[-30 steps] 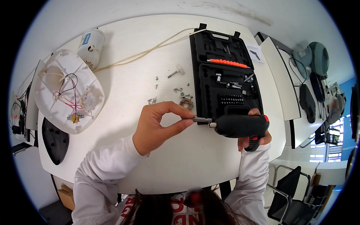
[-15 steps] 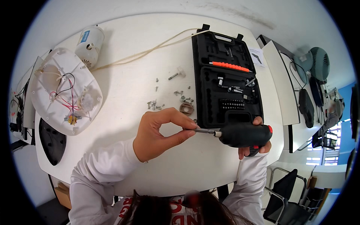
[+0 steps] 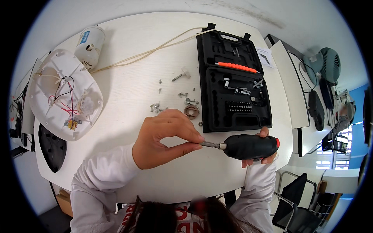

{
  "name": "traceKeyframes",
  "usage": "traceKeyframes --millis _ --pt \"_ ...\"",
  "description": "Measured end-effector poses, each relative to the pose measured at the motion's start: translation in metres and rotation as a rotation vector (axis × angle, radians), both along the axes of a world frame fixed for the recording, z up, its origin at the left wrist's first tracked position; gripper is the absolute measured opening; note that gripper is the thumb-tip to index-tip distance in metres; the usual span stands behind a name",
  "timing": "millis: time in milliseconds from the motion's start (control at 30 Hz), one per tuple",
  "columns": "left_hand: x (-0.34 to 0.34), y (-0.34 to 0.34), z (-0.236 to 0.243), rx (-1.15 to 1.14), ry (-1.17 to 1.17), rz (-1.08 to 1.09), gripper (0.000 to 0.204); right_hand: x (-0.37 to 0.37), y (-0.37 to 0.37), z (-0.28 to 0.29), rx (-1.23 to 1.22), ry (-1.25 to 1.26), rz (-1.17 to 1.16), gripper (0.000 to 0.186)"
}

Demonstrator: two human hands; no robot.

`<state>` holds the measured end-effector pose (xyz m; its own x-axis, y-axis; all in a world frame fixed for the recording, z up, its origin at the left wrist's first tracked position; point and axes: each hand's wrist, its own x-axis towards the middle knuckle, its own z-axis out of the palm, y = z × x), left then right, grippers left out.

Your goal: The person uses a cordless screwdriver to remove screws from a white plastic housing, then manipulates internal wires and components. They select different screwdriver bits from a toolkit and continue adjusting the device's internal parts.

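Observation:
My right hand [image 3: 264, 155] is wrapped round a black cordless screwdriver [image 3: 250, 146] with a red tail end, its nose pointing left. A metal screwdriver bit [image 3: 210, 144] sticks out of the nose. Thumb and index finger of my left hand [image 3: 167, 138] pinch the free end of that bit. Just beyond my left hand are a brown ring-shaped part [image 3: 191, 112] and several loose screws [image 3: 155, 106]. The open black tool case [image 3: 213, 120] stands beyond the screwdriver, holding a row of bits [image 3: 239, 106] and an orange flexible shaft [image 3: 237, 67].
At the left lies a white plastic housing [image 3: 91, 105] with wires inside, next to a black curved cover [image 3: 52, 149]. A white motor casing [image 3: 90, 46] stands behind it, with a beige cord [image 3: 147, 56] running toward the case. Right of the table are a green fan [image 3: 329, 64] and a chair [image 3: 293, 200].
The screwdriver has come slightly left and down and rolled in my right hand, so its handle is less visible. My left hand keeps its pinch on the bit and has shifted slightly left.

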<state>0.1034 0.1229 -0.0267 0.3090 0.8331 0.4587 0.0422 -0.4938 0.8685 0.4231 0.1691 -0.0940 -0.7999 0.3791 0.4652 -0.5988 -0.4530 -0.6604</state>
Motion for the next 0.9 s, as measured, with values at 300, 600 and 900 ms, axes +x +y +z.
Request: traceKeyframes --millis 300,600,900 --pt "0.005 -0.008 0.003 0.211 0.225 0.069 0.019 0.000 0.000 0.009 0.068 -0.177 0.082 0.076" --pt "0.008 -0.011 -0.001 0.182 0.233 0.104 0.020 0.003 0.001 0.007 0.103 -0.248 0.107 0.080" --pt "0.004 -0.014 -0.029 -0.082 0.338 0.094 0.023 -0.019 -0.003 0.040 0.115 -0.728 0.032 0.076"
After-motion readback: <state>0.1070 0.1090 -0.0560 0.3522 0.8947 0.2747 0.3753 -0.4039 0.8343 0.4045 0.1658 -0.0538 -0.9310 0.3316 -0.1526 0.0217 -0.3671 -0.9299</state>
